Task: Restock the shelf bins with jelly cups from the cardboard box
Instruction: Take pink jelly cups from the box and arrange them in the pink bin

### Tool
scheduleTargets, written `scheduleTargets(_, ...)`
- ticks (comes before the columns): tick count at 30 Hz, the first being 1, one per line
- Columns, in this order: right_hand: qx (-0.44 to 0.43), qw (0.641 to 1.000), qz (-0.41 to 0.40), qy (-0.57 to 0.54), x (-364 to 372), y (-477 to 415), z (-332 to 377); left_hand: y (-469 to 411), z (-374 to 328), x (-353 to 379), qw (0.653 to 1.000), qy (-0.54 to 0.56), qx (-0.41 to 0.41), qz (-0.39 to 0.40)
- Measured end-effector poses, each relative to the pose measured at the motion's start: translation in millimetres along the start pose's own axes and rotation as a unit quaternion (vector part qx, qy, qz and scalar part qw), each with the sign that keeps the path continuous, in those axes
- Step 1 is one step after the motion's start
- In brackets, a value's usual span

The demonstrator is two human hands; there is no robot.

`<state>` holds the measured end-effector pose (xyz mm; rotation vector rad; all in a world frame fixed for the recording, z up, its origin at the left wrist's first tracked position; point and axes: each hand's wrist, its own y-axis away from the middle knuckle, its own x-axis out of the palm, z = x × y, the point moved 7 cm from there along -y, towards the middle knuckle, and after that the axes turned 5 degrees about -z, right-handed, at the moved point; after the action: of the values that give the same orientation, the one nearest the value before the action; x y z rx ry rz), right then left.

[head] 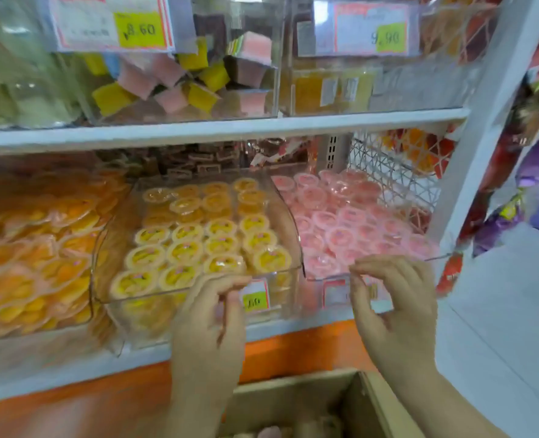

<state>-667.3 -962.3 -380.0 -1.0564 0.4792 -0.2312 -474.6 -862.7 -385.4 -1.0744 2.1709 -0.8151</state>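
Cardboard box point(296, 399) below; left hand point(209, 320) pinched yellow bin point(111, 238), right hand point(394, 308) pinched pink bin point(323, 277); tugging might spill jelly cups point(182, 251).

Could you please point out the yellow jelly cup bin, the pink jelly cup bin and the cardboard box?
yellow jelly cup bin point(110, 248): head view, its clear left side wall.
pink jelly cup bin point(325, 277): head view, its front rim.
cardboard box point(293, 399): head view, its inner far wall.
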Motion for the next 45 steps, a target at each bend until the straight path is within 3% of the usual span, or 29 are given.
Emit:
scheduleTargets(2, 0.013, 1.0, 0.022, -0.018, -3.9, 41.2, 6.1, 50.3, 13.8, -8.4, 0.998, -0.011, -0.064, 0.022)
scheduleTargets(5, 0.079, 0.987, 0.137, -0.004, 11.6, 108.7, -3.4, 114.2, 48.8, -10.1, 0.979, -0.066, -0.175, 0.085)
scheduleTargets(9, 0.177, 0.936, 0.304, 0.027, 34.4, 201.5, -37.2, 174.4, 103.9, -5.1, 0.939, -0.111, -0.282, 0.162)
scheduleTargets(12, 0.227, 0.825, 0.512, 0.075, 48.8, 264.3, -65.2, 208.6, 147.0, 8.3, 0.897, -0.138, -0.346, 0.238)
scheduleTargets(16, 0.215, 0.63, 0.728, 0.166, 50.8, 324.7, -97.0, 254.7, 187.1, 34.8, 0.811, -0.177, -0.39, 0.398)
scheduleTargets(19, 0.178, 0.552, 0.796, 0.171, 52.2, 348.1, -101.5, 283.4, 198.4, 46.8, 0.756, -0.196, -0.397, 0.483)
scheduleTargets(21, 0.095, 0.521, 0.827, 0.19, 55.1, 355.5, -99.3, 295.7, 207.2, 49.1, 0.737, -0.23, -0.382, 0.508)
scheduleTargets(25, -0.021, 0.528, 0.798, 0.289, 66.7, 343.3, -107.3, 308.2, 225.3, 52.9, 0.719, -0.267, -0.369, 0.524)
scheduleTargets(30, -0.053, 0.475, 0.826, 0.3, 77.0, 348.9, -118.7, 315.4, 233.6, 59.6, 0.706, -0.276, -0.35, 0.55)
scheduleTargets(40, -0.127, 0.482, 0.808, 0.314, 87.8, 346.0, -120.0, 318.3, 240.8, 61.5, 0.717, -0.272, -0.365, 0.529)
scheduleTargets(45, -0.139, 0.468, 0.819, 0.301, 83.3, 336.3, -116.1, 310.5, 236.2, 76.8, 0.749, -0.231, -0.367, 0.501)
